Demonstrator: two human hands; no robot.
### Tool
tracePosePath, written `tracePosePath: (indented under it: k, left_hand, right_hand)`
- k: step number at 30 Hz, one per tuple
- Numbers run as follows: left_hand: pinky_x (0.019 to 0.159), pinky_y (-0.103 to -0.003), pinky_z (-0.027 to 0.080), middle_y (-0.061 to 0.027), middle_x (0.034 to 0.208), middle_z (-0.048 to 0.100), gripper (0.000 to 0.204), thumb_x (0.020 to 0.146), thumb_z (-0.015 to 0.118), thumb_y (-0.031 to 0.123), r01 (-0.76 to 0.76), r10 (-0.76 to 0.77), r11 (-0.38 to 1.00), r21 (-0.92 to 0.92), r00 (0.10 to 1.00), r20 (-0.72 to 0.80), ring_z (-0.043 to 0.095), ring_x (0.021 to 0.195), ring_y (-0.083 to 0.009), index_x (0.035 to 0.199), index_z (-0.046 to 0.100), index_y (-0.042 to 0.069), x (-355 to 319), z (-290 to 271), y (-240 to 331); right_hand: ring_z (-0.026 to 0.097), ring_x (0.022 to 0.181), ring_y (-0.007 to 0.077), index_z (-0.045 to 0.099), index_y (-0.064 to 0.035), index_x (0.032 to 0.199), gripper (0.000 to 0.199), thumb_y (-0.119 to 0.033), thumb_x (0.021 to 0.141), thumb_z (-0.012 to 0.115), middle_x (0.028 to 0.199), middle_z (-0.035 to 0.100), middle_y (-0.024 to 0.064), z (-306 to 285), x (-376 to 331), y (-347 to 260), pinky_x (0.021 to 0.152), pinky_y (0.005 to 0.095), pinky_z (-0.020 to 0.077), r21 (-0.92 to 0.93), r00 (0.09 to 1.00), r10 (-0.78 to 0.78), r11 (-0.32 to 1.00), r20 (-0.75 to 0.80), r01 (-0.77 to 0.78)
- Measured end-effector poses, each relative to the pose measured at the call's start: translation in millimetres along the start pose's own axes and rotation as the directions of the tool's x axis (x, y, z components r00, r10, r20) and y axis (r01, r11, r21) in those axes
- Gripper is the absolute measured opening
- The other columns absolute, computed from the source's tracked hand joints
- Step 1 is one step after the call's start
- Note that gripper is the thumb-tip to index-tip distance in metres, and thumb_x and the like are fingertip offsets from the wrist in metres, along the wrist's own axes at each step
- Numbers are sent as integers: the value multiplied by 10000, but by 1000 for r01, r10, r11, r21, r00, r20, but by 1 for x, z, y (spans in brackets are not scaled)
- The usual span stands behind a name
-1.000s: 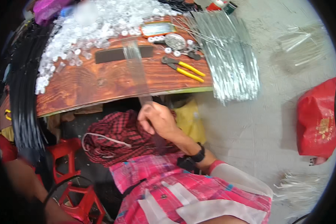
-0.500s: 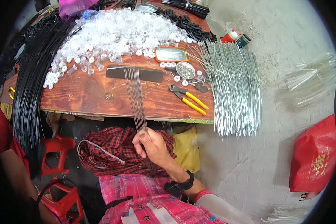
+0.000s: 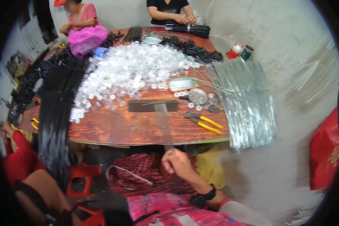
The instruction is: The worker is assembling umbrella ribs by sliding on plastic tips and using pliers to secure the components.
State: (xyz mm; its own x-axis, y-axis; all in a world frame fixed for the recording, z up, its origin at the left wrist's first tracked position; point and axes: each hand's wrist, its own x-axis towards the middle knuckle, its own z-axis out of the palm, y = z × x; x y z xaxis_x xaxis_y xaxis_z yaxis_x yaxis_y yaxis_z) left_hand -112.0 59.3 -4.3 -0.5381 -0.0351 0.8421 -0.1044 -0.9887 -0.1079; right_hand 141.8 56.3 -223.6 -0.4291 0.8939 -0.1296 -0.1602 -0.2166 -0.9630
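Observation:
My right hand (image 3: 178, 163) is closed around the lower part of a bundle of thin metal rods (image 3: 164, 124). The rods point up and away over the table's near edge, their far ends by a dark flat bar (image 3: 141, 106) lying on the wood. Motion blurs them, so single rods are hard to pick out. One or two thin rods lie across the bar. At lower left a blurred bare arm (image 3: 51, 186) with a black strap shows, seemingly mine; my left hand is out of sight.
The wooden table (image 3: 101, 130) bears a heap of clear-and-white plastic pieces (image 3: 128, 69), black strips (image 3: 58, 113), silvery wires (image 3: 248, 101), yellow-handled pliers (image 3: 205, 123) and an orange-rimmed tray (image 3: 182, 83). Two people work at the far side; a red sleeve (image 3: 24, 150) shows at left.
The view has tilted upward and to the left, bringing the people across the table into sight. My right hand still grips the rods, now blurred.

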Motion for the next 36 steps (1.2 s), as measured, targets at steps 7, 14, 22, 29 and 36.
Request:
tracePosePath:
  k: [7,14,22,29,36]
  left_hand:
    - [816,-353,540,-196,1267,519,429,933,529,314,-100,84,987,129,989,118,609,999,-271,1256,488,35,61,5,8]
    - [862,-365,541,-214,1346,511,490,944,500,324,-115,72,939,324,987,141,614,1059,-284,1328,478,19,79,3,21]
    - [929,-300,483,-111,1083,689,251,923,575,64,557,-956,-12,830,238,-174,628,1038,-163,1131,655,-50,-54,-130,-31]
    - [881,-328,494,-135,1017,694,232,886,598,68,303,-939,22,953,333,-84,652,962,-218,1079,673,-37,-103,-175,-32]
    - [980,-353,465,-184,1230,620,458,859,646,98,337,-880,-17,941,442,-174,586,1157,-275,1283,548,-45,-113,-223,-81]
  right_hand:
    - [497,508,83,578,-25,893,404,-372,1038,433,654,561,34,10,2,4,479,228,406,-19,1000,7,1000,8,-7]
    - [505,519,95,573,-5,920,443,-410,1036,436,653,565,42,1,28,0,481,236,410,4,1000,26,1000,9,-26]
    - [517,528,96,589,-3,873,428,-353,1041,410,665,568,41,-17,9,2,501,239,426,-3,998,30,1000,-58,-30]
    - [521,524,95,598,8,889,431,-353,1040,419,671,577,45,-18,-3,-3,498,242,430,-22,993,44,999,-107,-47]
    - [518,509,94,578,-22,903,386,-357,1038,441,657,572,47,-8,18,-5,472,221,418,2,998,-35,999,-52,35]
